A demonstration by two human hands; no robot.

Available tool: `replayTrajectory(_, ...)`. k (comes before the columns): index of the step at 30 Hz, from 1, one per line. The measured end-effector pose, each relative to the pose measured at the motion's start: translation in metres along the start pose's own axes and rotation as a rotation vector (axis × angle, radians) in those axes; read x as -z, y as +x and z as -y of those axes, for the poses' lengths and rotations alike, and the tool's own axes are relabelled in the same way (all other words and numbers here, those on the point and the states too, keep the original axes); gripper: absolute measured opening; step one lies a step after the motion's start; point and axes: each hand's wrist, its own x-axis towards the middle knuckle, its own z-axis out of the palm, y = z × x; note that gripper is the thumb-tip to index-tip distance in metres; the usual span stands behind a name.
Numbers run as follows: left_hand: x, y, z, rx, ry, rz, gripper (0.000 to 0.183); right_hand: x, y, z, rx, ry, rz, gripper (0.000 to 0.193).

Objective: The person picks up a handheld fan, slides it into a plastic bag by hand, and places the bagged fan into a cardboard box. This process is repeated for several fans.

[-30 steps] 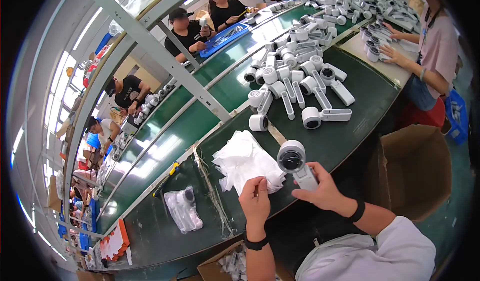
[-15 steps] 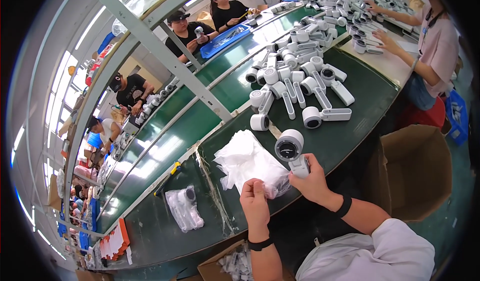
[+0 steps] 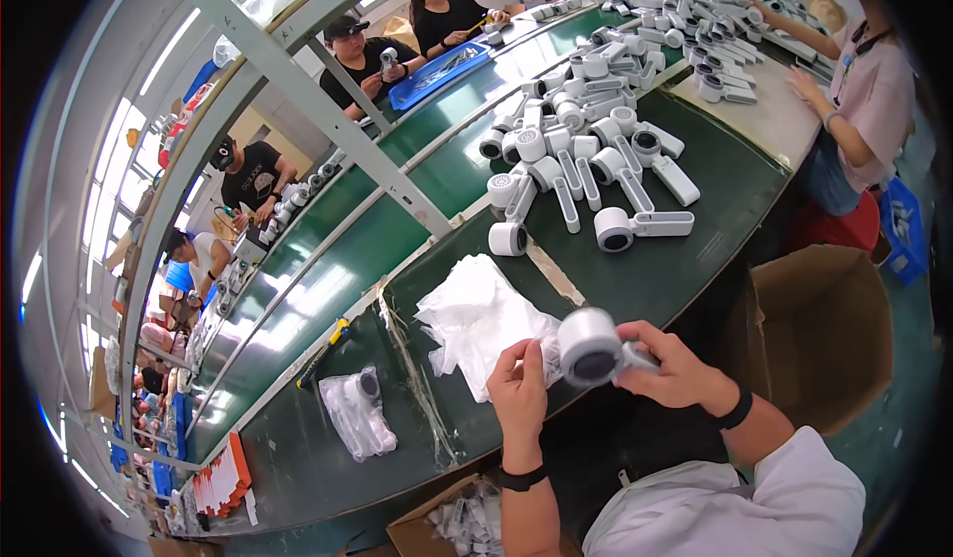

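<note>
At the bottom of the frame, an open carton is holding pale pieces. Above it, right of centre, the right hand is gripping a white device, its fingers closing around the handle; the device's round head is pointing left, its dark ring facing down. The left hand is hovering just beside that head, thumb and forefinger pressing together at the right edge of the white bags; whether film is caught between them, I cannot tell. Left of the bags, a bagged device is lying on the dark green table, a yellow-ended tool just above it. At right, a brown box is standing open. Farther up, a pile of devices is spreading toward the upper right, where a co-worker is reaching in. Beyond, at upper centre, a blue tray is resting near more people.
</note>
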Motion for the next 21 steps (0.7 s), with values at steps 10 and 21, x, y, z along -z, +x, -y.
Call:
replayTrajectory(10, 0.015, 0.002, -0.009, 0.028, -0.009, 0.168, 0.018, 0.020, 0.044, 0.005, -0.493, -0.078, 0.704, 0.077)
replayTrajectory(21, 0.010, -0.003, -0.006, -0.426, 0.308, 0.120, 0.010, -0.018, 0.029, -0.015, -0.341, -0.194, 0.287, 0.066)
